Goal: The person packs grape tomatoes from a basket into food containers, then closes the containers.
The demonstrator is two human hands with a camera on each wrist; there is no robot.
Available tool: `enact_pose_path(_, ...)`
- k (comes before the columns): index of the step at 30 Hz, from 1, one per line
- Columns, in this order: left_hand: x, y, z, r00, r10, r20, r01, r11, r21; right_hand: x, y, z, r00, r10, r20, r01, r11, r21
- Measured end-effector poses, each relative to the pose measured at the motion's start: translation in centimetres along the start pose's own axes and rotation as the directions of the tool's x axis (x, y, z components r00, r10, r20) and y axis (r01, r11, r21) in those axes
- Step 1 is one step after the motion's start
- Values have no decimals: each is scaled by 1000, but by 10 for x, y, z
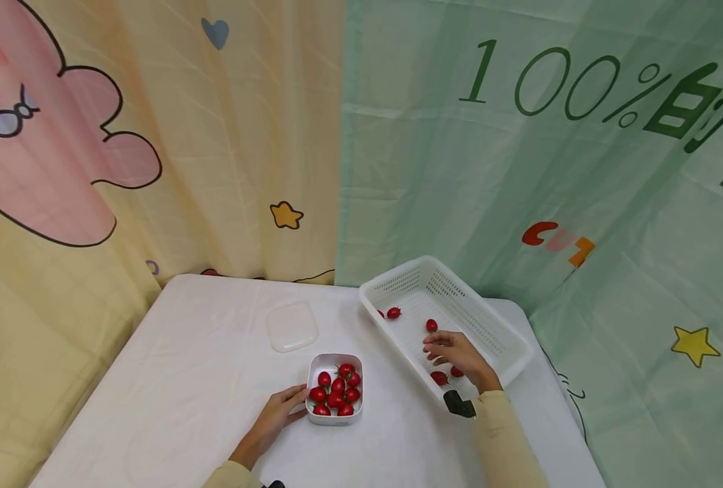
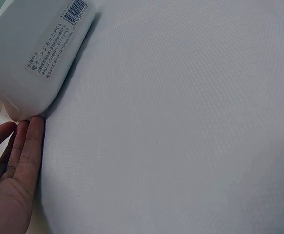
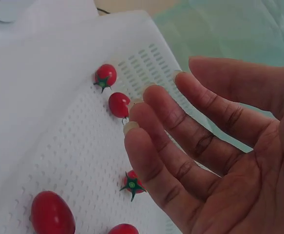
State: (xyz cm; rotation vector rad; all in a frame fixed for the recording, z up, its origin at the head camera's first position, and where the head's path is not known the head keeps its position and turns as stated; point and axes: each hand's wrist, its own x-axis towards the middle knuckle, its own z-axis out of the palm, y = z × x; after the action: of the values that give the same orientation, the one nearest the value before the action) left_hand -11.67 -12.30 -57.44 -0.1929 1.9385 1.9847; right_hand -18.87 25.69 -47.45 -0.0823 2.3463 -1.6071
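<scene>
A square white container (image 1: pixel 334 420) filled with several red cherry tomatoes (image 1: pixel 338 385) stands on the table. The fingers of my left hand (image 1: pixel 276 415) touch its left side; in the left wrist view straight fingers of the left hand (image 2: pixel 15 175) meet a corner of the container (image 2: pixel 39 53). Above the white perforated basket (image 1: pixel 490 318) hangs my right hand (image 1: pixel 459 354), empty, its fingers slightly bent and apart. Several tomatoes lie in the basket, one (image 1: pixel 431 325) just beyond the fingertips. The right wrist view shows the right hand (image 3: pixel 219 146) over the basket and a tomato (image 3: pixel 53 213).
A translucent lid (image 1: pixel 292 327) lies flat on the white tablecloth (image 1: pixel 172 379), behind and left of the container. Yellow and green printed curtains (image 1: pixel 410 169) hang behind the table. The basket stands slanted at the table's back right.
</scene>
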Motion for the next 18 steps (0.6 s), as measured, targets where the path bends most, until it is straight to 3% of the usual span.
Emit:
enact_pose_path(13, 1, 0, 0, 1000, 6, -4, -6, 1000, 5, 10, 14, -23, 986, 109, 126, -105, 994, -37)
enact_pose_path(18, -1, 1, 1, 1000, -11, -6, 11, 1000, 27, 11, 18, -25, 976, 179, 124, -173, 983, -53)
